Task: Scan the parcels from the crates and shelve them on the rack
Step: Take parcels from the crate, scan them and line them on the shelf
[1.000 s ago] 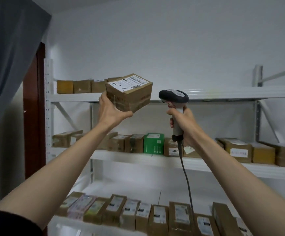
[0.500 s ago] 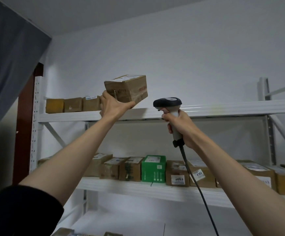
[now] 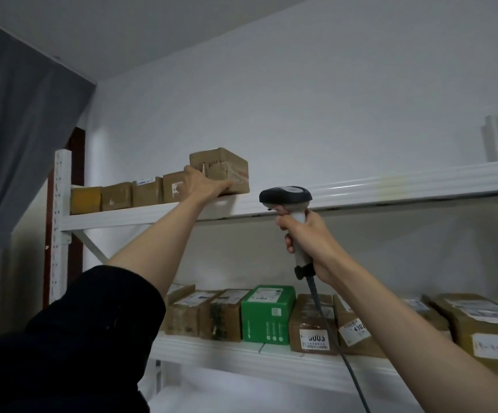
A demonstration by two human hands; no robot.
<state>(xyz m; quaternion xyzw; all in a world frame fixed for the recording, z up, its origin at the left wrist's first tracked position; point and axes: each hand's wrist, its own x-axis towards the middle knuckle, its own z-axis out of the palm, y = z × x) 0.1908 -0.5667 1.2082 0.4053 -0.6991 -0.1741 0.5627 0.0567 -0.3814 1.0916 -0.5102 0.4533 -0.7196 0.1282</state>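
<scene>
The parcel (image 3: 219,171) sits on the top shelf (image 3: 361,192) of the rack, at the right end of a row of boxes (image 3: 128,195). The left hand (image 3: 201,186) grips its lower left side. Below the shelf edge, the right hand (image 3: 307,242) is clamped on the scanner (image 3: 289,201) handle.

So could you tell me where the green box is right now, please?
The green box sits on the rack's middle shelf, low centre in the head view, between brown parcels.

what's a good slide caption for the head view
Left hand sets a parcel on the top shelf while the right hand holds the scanner.
</scene>
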